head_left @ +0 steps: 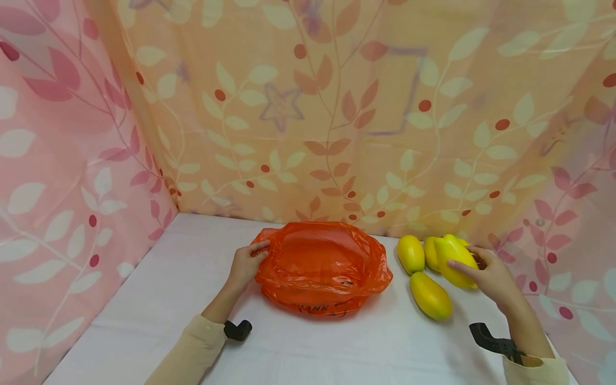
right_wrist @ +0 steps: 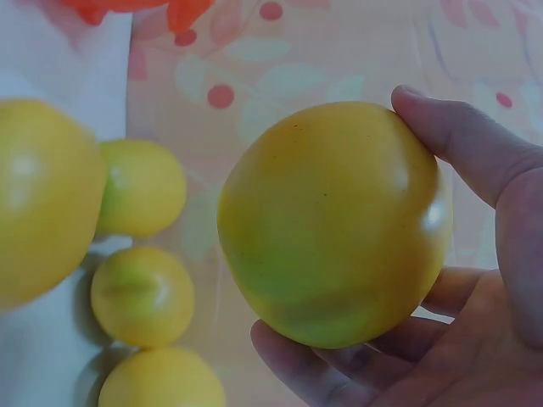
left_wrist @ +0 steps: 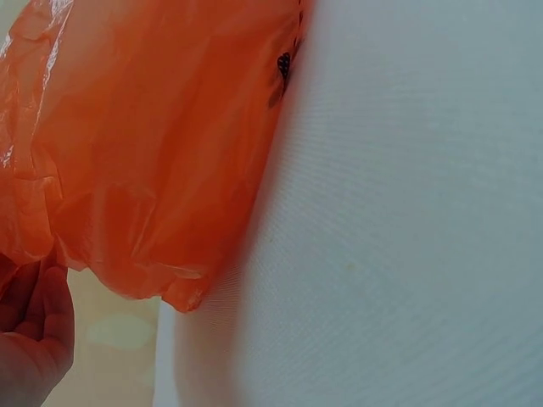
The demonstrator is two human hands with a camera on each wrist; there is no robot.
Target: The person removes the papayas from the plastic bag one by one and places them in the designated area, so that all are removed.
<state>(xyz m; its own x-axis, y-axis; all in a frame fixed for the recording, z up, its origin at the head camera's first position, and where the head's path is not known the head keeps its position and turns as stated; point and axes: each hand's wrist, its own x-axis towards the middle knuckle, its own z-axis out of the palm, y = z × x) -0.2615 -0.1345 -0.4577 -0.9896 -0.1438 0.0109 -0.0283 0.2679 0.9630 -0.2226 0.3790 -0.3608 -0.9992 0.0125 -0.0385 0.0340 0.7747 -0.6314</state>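
An orange plastic bag [head_left: 322, 256] with dark printing on its front sits on the white table, its mouth spread wide. At the bag's left rim, my left hand [head_left: 244, 267] grips the thin plastic; the left wrist view shows its curled fingers [left_wrist: 55, 309] at the edge, partly hidden by the bag. To the right, my right hand [head_left: 495, 280] holds a yellow mango [head_left: 451, 259] above the table, thumb on one side and fingers round the other. Other yellow mangoes [head_left: 430, 297] lie just left of and behind the held one, which partly hides some.
The white tabletop [head_left: 308, 347] extends in front of the bag. Flower-patterned cloth [head_left: 289, 133] hangs along the back, with pink cloth [head_left: 72, 160] at the left side and more at the right. A black strap piece [head_left: 495, 342] is on the right wrist.
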